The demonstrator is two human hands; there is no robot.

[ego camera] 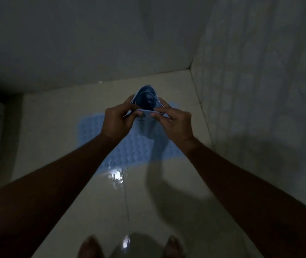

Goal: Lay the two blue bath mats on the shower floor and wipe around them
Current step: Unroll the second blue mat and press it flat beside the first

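One flat pale-blue bubble-textured bath mat (129,148) already lies on the wet cream tiled shower floor (59,127), so roughly half the laying looks done; wiping not begun, no cloth visible. Left hand (117,121) fingers (138,114) pinched shut on the near edge of the second blue mat, curled and held up (147,100) over the laid one. Right hand (174,123) fingers likewise pinched on that edge.

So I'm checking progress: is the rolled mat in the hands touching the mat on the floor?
Cannot tell. In the head view the rolled mat overlaps the flat mat, hiding any gap.
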